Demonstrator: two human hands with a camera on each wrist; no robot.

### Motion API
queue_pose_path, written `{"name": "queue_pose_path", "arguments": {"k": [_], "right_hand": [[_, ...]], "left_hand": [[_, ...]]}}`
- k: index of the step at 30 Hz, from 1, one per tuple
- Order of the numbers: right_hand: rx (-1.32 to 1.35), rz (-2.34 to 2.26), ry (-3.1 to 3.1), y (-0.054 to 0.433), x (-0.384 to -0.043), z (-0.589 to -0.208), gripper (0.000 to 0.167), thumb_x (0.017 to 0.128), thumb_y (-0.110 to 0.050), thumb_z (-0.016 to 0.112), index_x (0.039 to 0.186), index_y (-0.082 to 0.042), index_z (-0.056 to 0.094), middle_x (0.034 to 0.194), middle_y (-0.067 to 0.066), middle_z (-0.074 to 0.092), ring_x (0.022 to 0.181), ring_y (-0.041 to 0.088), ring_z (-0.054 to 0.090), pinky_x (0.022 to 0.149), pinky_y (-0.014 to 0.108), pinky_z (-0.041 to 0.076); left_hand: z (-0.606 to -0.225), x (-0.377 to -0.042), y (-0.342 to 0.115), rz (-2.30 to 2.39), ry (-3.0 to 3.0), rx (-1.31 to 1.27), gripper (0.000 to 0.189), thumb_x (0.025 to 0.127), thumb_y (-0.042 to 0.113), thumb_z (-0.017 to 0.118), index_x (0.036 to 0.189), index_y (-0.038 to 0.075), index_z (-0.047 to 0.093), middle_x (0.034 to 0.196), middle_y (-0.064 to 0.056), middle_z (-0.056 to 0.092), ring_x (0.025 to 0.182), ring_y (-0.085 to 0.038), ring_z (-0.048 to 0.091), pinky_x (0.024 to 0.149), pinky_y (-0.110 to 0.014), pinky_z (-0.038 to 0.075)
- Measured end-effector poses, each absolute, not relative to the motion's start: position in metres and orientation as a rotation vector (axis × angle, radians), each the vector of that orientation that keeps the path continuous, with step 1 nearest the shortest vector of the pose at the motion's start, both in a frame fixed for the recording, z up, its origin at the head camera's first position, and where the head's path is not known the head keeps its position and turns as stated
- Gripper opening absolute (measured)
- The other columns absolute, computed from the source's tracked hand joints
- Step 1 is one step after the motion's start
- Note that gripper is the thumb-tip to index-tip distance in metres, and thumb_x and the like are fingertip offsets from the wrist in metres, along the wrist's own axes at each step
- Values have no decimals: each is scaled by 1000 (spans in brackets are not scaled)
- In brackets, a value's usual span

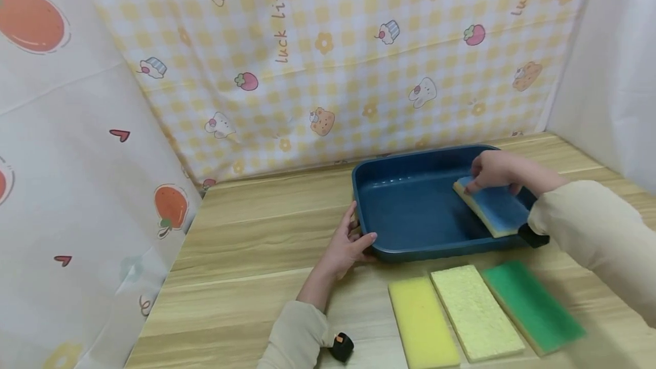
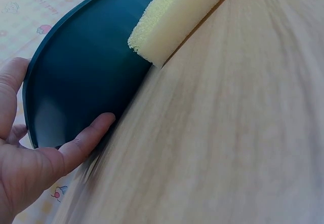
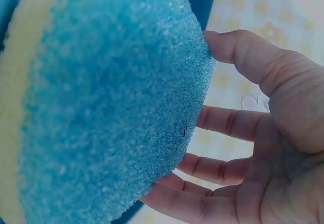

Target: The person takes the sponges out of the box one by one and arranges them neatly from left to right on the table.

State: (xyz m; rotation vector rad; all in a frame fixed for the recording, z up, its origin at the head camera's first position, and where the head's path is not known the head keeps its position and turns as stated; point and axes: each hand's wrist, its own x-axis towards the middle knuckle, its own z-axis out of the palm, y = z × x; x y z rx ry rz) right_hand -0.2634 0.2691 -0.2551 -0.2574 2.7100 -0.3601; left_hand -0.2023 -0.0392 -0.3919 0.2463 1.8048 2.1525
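Note:
A dark blue rectangular pan (image 1: 410, 204) stands near the back of the table. At its near left corner is my left hand (image 1: 344, 246); the thumb lies against the near wall and the fingers reach along the left side, so the hand holds the corner, as the left wrist view also shows. Inside the pan's right part, a sponge (image 1: 494, 206) with a blue scouring face up and pale yellow foam beneath lies tilted over the near wall. My right hand (image 1: 494, 172) pinches its far end. In the right wrist view, thumb and fingertips meet the sponge's edge (image 3: 116, 102).
Before the pan, a yellow sponge (image 1: 424, 323), a pale yellow rough-faced sponge (image 1: 476, 312) and a green-faced sponge (image 1: 534, 306) lie side by side on the wooden table (image 1: 230, 278). A checked cloth (image 1: 359, 56) hangs behind; white cloth flanks both sides.

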Motion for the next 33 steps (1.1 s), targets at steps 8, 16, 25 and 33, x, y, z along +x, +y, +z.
{"name": "queue_pose_path", "arguments": {"k": [8,16,25,33], "right_hand": [[-288,-356,2731,294,-239,-254,78,71,-52,68,115,10,48,111,36,45,70,27,53,45,37,48],[-365,-362,2767,310,-212,-257,65,73,-46,69,107,6,53,88,18,55,41,15,41,38,31,43],[-400,-360,2748,322,-198,-265,62,72,-45,69,105,5,54,76,5,54,38,11,36,36,27,41],[-502,-197,2814,333,-184,-274,55,70,-43,71,97,3,59,85,5,61,67,20,55,55,35,46]], "left_hand": [[-392,-202,-43,2158,1810,240,81,84,8,62,145,29,12,141,-22,23,122,-39,35,71,-52,50],[-390,-203,-46,2153,1831,242,81,85,8,61,145,29,12,141,-21,22,122,-39,35,71,-52,50],[-391,-204,-49,2163,1820,245,81,85,8,61,145,27,11,141,-22,21,123,-41,33,71,-53,50],[-390,-202,-49,2169,1806,253,80,85,7,60,145,26,10,142,-23,19,124,-42,31,72,-55,48]]}}
